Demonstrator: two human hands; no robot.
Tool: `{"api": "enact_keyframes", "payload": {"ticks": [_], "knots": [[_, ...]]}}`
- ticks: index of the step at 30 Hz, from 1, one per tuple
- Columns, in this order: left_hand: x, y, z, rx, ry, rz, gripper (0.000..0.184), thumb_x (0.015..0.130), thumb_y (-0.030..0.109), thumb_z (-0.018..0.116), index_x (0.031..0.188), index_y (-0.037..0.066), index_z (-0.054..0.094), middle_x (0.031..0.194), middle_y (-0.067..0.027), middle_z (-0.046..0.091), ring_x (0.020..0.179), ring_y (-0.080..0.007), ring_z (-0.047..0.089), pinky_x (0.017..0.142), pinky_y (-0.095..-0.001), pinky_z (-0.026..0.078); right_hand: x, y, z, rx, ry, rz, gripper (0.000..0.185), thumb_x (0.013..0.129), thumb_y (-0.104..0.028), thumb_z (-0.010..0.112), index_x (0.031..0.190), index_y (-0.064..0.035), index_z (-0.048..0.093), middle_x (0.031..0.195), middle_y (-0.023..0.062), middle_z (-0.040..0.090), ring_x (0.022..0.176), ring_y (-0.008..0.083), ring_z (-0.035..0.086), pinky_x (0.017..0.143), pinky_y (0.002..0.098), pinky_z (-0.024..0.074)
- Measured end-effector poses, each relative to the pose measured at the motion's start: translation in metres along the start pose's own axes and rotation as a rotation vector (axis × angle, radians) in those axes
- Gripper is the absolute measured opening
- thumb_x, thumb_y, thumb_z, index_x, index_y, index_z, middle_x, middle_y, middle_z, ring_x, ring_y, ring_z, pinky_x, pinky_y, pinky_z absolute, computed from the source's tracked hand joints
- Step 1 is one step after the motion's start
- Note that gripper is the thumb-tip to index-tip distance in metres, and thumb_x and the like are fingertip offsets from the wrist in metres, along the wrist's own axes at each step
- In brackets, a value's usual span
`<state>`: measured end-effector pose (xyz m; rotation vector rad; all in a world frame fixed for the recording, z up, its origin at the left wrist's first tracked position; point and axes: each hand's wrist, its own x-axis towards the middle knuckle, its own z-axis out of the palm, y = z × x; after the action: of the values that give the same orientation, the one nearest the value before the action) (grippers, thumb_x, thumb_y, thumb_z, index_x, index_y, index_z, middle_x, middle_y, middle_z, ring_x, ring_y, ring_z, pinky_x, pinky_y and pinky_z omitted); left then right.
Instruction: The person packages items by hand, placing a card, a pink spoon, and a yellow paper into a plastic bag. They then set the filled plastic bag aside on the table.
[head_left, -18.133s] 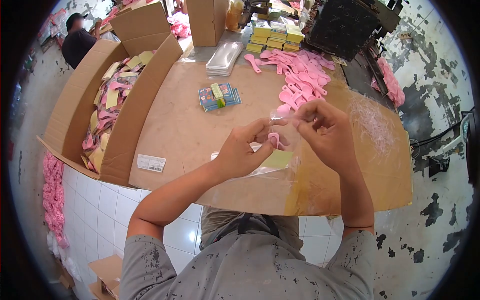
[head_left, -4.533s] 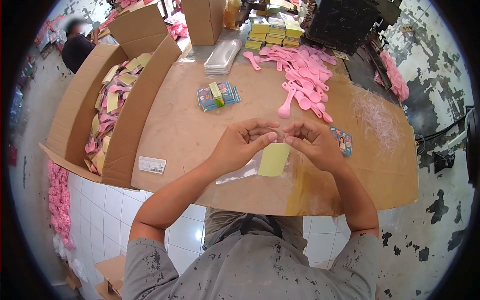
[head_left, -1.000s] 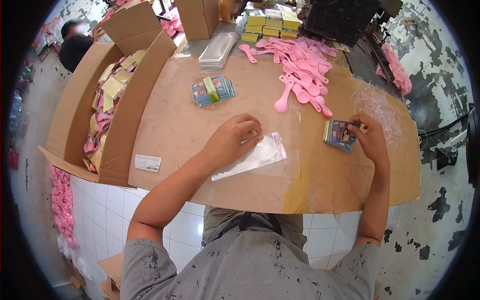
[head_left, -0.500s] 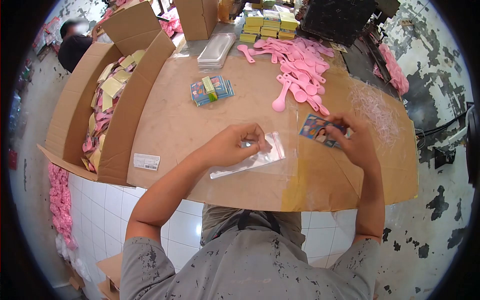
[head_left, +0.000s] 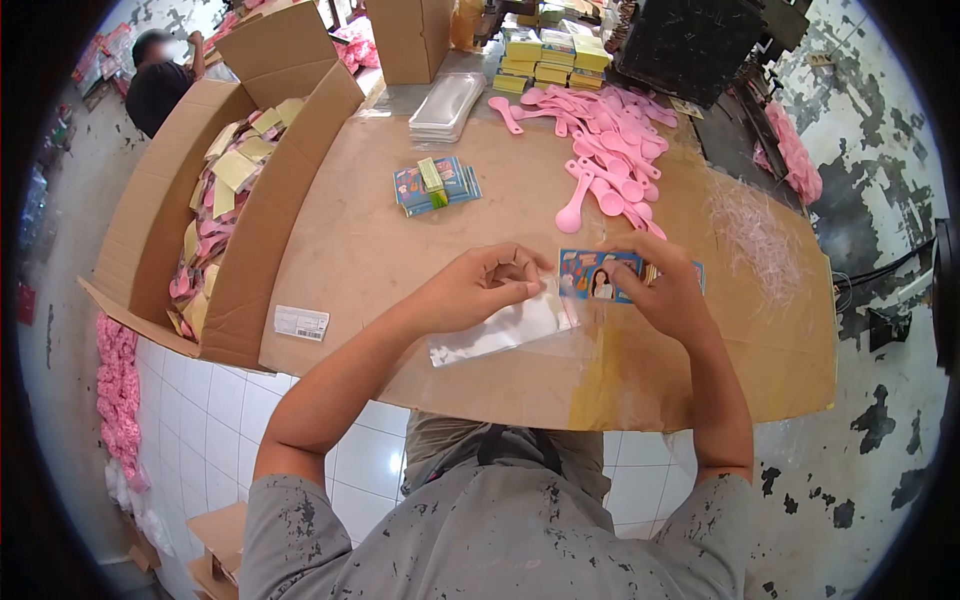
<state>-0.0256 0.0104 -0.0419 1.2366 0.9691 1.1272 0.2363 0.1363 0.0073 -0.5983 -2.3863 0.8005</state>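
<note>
The left hand (head_left: 512,285) has its thumb and fingers brought together on the upper edge of the clear bag (head_left: 490,338), close to the bag's right end. The bag lies slantwise on the bench (head_left: 720,375), with a strip of brown cardboard surface between it and the near edge. The right hand (head_left: 638,272) pinches a blue card (head_left: 578,272) between thumb and fingers; the card's left end meets the bag's right end in view, though whether they touch cannot be told. More cards (head_left: 697,276) show past the right hand, partly hidden by it.

Beyond the hands, the pink spoons (head_left: 620,150) form a heap whose nearest spoons come close to the right hand. Thin strips (head_left: 752,235) lie by the bench's right edge. Leftward, a broad stretch of cardboard runs from the bag to the wall of the box (head_left: 268,245), broken by a label (head_left: 301,323) near that wall. A banded bundle (head_left: 440,186) sits farther back, well apart from the left hand, with sleeves (head_left: 445,108) behind it.
</note>
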Motion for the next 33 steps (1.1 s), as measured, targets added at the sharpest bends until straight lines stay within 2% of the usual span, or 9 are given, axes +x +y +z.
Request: {"api": "enact_keyframes", "payload": {"ticks": [7, 13, 15, 18, 21, 24, 27, 30, 33], "knots": [[0.003, -0.001, 0.008, -0.047, 0.202, -0.006, 0.022, 0.1, 0.004, 0.071, 0.118, -0.004, 0.062, 0.098, -0.0132, 0.077, 0.091, -0.0157, 0.075, 0.082, -0.0278, 0.06, -0.005, 0.006, 0.016, 0.345, 0.264, 0.121, 0.021, 0.095, -0.004, 0.072, 0.116, -0.0015, 0.073, 0.099, 0.0028, 0.073, 0.083, 0.0062, 0.063, 0.069, 0.0239, 0.0493], [0.003, 0.003, 0.016, -0.094, 0.232, 0.0, 0.032, 0.099, 0.002, 0.071, 0.128, -0.005, 0.06, 0.1, -0.0131, 0.077, 0.091, -0.0144, 0.075, 0.082, -0.0266, 0.059, -0.006, 0.008, 0.015, 0.155, 0.079, 0.019, 0.022, 0.094, -0.003, 0.072, 0.116, -0.0015, 0.073, 0.103, 0.0043, 0.072, 0.086, 0.0079, 0.064, 0.071, 0.0254, 0.0503], [0.002, -0.001, 0.018, 0.014, 0.189, 0.022, 0.035, 0.099, 0.001, 0.07, 0.132, -0.004, 0.06, 0.1, -0.0124, 0.077, 0.092, -0.0134, 0.074, 0.081, -0.0263, 0.058, -0.003, 0.006, 0.014, 0.015, -0.01, -0.131, 0.022, 0.093, -0.003, 0.073, 0.115, -0.0016, 0.073, 0.101, 0.0037, 0.072, 0.085, 0.0085, 0.064, 0.071, 0.026, 0.0508], [-0.001, 0.002, 0.024, 0.199, 0.131, 0.005, 0.036, 0.1, 0.001, 0.069, 0.134, -0.003, 0.059, 0.101, -0.0116, 0.077, 0.093, -0.0119, 0.073, 0.081, -0.0263, 0.057, -0.003, -0.003, 0.022, 0.096, -0.088, -0.124, 0.023, 0.093, -0.003, 0.075, 0.116, -0.0005, 0.072, 0.098, 0.0039, 0.073, 0.085, 0.0093, 0.065, 0.071, 0.0264, 0.0517], [-0.002, 0.009, 0.027, 0.275, 0.078, -0.043, 0.036, 0.101, 0.001, 0.067, 0.136, -0.003, 0.058, 0.103, -0.0117, 0.077, 0.094, -0.0116, 0.072, 0.081, -0.0263, 0.057, -0.009, -0.007, 0.045, 0.645, 0.065, 0.209, 0.023, 0.095, -0.004, 0.075, 0.116, 0.0013, 0.07, 0.095, 0.0044, 0.073, 0.085, 0.0097, 0.066, 0.071, 0.0259, 0.052], [0.0, 0.003, 0.026, 0.156, 0.115, 0.012, 0.036, 0.102, 0.003, 0.067, 0.136, -0.002, 0.058, 0.104, -0.0115, 0.077, 0.094, -0.0118, 0.073, 0.079, -0.0256, 0.057, -0.007, 0.0, 0.045, 0.739, 0.234, 0.209, 0.022, 0.097, -0.006, 0.073, 0.117, 0.0027, 0.068, 0.095, 0.0046, 0.073, 0.085, 0.0089, 0.066, 0.074, 0.0242, 0.0522], [0.002, 0.0, 0.025, 0.06, 0.182, 0.055, 0.035, 0.102, 0.005, 0.066, 0.136, 0.0, 0.058, 0.103, -0.0109, 0.076, 0.092, -0.0107, 0.072, 0.076, -0.0241, 0.057, -0.013, 0.0, 0.042, 0.63, 0.11, 0.298, 0.022, 0.096, -0.008, 0.074, 0.115, 0.0023, 0.069, 0.099, 0.0057, 0.073, 0.088, 0.0111, 0.067, 0.078, 0.0259, 0.053], [0.0, 0.004, 0.024, 0.054, 0.222, 0.006, 0.034, 0.103, 0.006, 0.066, 0.135, 0.001, 0.058, 0.1, -0.0092, 0.076, 0.088, -0.0083, 0.071, 0.07, -0.0221, 0.056, -0.01, -0.005, 0.037, 0.281, -0.105, 0.031, 0.022, 0.097, -0.012, 0.072, 0.114, 0.0015, 0.07, 0.104, 0.0072, 0.071, 0.092, 0.0177, 0.068, 0.082, 0.0312, 0.0534], [0.002, -0.002, 0.023, 0.117, 0.252, 0.026, 0.035, 0.103, 0.008, 0.067, 0.136, 0.002, 0.057, 0.095, -0.0064, 0.074, 0.082, -0.005, 0.068, 0.062, -0.0203, 0.051, 0.003, 0.008, 0.031, 0.213, -0.181, -0.233, 0.025, 0.098, -0.017, 0.069, 0.116, 0.001, 0.07, 0.106, 0.0111, 0.069, 0.095, 0.0253, 0.067, 0.087, 0.037, 0.0525]]}}
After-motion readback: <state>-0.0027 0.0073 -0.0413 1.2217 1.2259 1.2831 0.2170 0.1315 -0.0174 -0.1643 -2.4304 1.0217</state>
